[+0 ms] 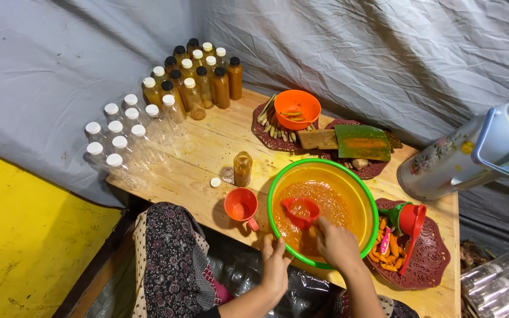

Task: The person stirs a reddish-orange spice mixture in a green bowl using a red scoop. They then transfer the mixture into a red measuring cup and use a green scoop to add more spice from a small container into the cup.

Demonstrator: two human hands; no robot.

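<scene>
My right hand [337, 242] grips the handle of a small red scoop cup [301, 211] dipped in orange-brown liquid inside a large green-rimmed yellow basin [365, 189]. At the near edge of that basin my left hand [276, 259] rests against the rim, fingers together. An orange cup [241, 205] stands just left of the basin. Behind it is one open small bottle [243, 168] filled with brown liquid, with a white cap [215, 182] lying on the wooden table [207, 150] beside it.
Filled capped bottles [198, 79] cluster at the table's far corner, empty clear capped bottles [122, 138] at the left. An orange bowl [297, 109], roots and a green leaf sit behind the basin. A red funnel [412, 221] lies on a tray of turmeric; a large flask [472, 153] stands right.
</scene>
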